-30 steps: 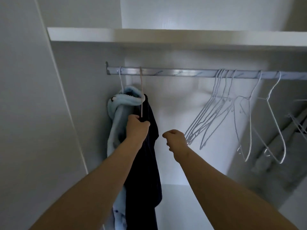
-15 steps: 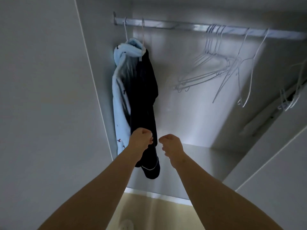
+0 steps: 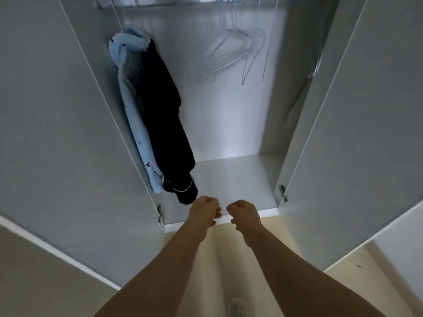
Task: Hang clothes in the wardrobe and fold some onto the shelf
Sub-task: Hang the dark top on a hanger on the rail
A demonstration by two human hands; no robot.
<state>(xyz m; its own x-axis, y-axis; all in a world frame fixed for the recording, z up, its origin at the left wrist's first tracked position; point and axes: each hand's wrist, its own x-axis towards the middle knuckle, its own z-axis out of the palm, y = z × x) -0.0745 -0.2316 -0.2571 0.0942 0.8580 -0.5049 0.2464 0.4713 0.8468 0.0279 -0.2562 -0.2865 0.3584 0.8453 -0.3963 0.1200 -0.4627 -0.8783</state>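
Dark garment (image 3: 164,124): hangs from the rail (image 3: 160,0), up and to the left of the left hand (image 3: 203,211). Its piped hem ends just above that hand's knuckles, and I cannot tell whether they touch.
Light blue garment (image 3: 132,115): pressed against the dark one's far side, further left of the hands.
Left hand: fingers curled into a fist, with nothing seen in it.
Right hand (image 3: 245,213): just beside the left, curled the same way and holding nothing.
Step in hand: as I judge it, two pieces are hung and both hands are free for the next one.
Empty hangers (image 3: 238,56): bunched high above the right hand. Lift one off by its hook rather than dragging the bunch.
Bottom panel (image 3: 238,179): just beyond both fists, a likely spot for folded pieces. Lay them flat, to the right of the hanging hems.
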